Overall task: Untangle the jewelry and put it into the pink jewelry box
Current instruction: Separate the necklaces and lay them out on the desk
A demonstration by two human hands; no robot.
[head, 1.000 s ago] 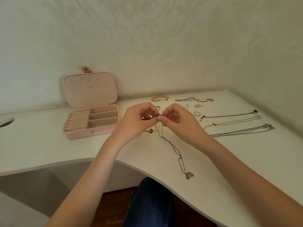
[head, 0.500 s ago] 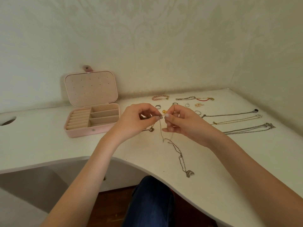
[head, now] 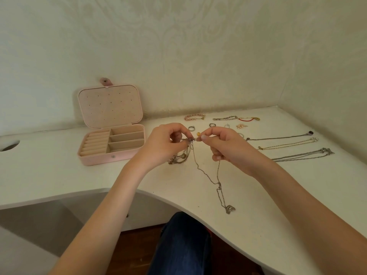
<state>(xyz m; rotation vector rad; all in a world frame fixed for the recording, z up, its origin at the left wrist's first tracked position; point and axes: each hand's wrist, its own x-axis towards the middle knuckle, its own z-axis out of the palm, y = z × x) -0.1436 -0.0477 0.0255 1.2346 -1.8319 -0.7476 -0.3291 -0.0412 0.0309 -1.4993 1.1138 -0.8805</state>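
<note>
No writing or brand can be read anywhere. Your left hand point(head: 164, 144) and right hand point(head: 224, 147) both pinch the thin necklace chain point(head: 216, 181) above the middle of the surface point(head: 49, 167); its length trails toward the near edge, pendant end lowest. The pink jewelry box point(head: 111, 143) sits open toward the back left, lid upright.

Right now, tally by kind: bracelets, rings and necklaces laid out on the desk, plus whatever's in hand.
Bracelets: 3 (pink beaded, dark beaded, red cord)
Rings: 4, one partly hidden behind the right hand
Laid-out necklaces: 3
Held chain: 1
Total: 11
</note>
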